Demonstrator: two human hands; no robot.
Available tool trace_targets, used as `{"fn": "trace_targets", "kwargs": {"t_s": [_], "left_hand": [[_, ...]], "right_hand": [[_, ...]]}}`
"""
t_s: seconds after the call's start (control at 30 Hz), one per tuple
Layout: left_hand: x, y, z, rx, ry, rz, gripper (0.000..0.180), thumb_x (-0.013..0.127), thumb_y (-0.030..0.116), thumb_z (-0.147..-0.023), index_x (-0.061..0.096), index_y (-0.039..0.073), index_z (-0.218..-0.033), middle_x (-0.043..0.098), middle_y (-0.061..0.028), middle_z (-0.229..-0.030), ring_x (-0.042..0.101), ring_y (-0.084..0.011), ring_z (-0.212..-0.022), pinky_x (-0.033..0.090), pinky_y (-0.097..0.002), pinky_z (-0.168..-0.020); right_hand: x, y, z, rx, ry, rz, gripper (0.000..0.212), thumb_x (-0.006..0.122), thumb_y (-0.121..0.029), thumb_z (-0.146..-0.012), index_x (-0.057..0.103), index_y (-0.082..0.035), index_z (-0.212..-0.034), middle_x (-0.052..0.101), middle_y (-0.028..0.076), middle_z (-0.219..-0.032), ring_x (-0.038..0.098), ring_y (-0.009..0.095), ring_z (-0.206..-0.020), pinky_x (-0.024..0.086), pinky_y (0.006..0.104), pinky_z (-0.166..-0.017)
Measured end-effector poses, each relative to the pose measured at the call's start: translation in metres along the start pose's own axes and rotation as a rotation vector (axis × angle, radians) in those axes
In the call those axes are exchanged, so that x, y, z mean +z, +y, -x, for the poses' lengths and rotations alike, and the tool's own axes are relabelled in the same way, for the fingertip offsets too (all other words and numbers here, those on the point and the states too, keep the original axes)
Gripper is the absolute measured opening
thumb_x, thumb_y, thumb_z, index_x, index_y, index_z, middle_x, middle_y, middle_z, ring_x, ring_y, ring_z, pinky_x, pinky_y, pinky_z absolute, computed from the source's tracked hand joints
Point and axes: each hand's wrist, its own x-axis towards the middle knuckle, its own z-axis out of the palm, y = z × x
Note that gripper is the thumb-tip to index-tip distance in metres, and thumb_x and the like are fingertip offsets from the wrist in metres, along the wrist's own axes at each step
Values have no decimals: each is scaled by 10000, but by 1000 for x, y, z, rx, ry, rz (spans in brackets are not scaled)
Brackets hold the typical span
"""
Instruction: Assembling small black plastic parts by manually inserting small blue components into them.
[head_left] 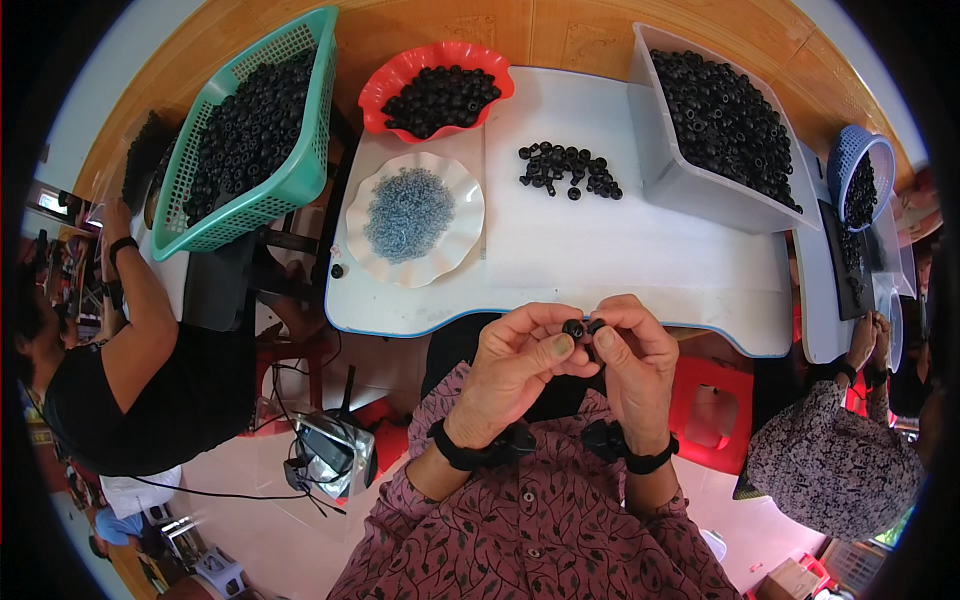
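Both my hands are close together just off the near edge of the table. My left hand (pixel 515 370) pinches a small round black part (pixel 573 328) with a hole in its face. Right beside it, my right hand (pixel 640 365) pinches another small black part (pixel 596 326) between thumb and fingertips. Whether the two parts touch I cannot tell. Beyond the hands, a loose group of similar black parts (pixel 570 170) lies on the white table (pixel 600 265). To its left a white scalloped plate (pixel 470 215) holds many small translucent blue-grey rings (pixel 408 212).
A red fluted bowl (pixel 370 95) of black parts stands at the back left. A grey-white bin (pixel 700 195) full of them is at the back right, a green basket (pixel 245 225) at the left. Co-workers sit on both sides; a red stool (pixel 735 410) is near my right arm.
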Motion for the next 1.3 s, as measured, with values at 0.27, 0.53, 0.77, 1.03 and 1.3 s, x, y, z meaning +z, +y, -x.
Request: {"fn": "trace_targets", "kwargs": {"t_s": [0.27, 0.53, 0.77, 1.03, 1.3], "left_hand": [[-4, 0, -1, -5, -19, 4, 260, 555, 26, -934, 551, -63, -1178, 638, -129, -1039, 667, -185, -914, 587, -372, -840], [1, 3, 0, 7, 24, -44, 233, 549, 16, -933, 567, -56, -1154, 655, -118, -981, 675, -188, -871, 595, -391, -814], [-4, 1, -1, 14, 16, -27, 238, 548, 23, -935, 562, -52, -1161, 653, -117, -973, 674, -191, -869, 596, -394, -814], [-14, -4, -4, -59, -21, 206, 233, 541, 24, -939, 556, -48, -1161, 649, -118, -989, 678, -196, -879, 597, -383, -827], [-12, -2, -2, -33, -15, 186, 239, 555, 12, -927, 555, -49, -1159, 652, -118, -994, 683, -201, -889, 596, -386, -829]], "right_hand": [[1, 2, -1, 32, 8, -9, 117, 622, 5, -884, 632, 26, -999, 569, 42, -972, 553, 101, -865, 446, 239, -808], [6, -3, -3, 105, 36, -14, 166, 607, 6, -892, 639, 33, -1053, 595, 41, -979, 566, 96, -872, 452, 227, -804], [6, -1, -5, 117, 18, -1, 166, 618, 1, -887, 659, 20, -1046, 596, 53, -987, 574, 106, -876, 459, 233, -808], [6, 5, -4, -18, 19, 31, 159, 668, 45, -828, 688, -4, -978, 569, 50, -980, 562, 117, -891, 456, 231, -805], [8, 5, -2, -20, 36, 149, 157, 684, 25, -824, 693, -16, -975, 550, 48, -997, 548, 110, -888, 450, 221, -798]]}}
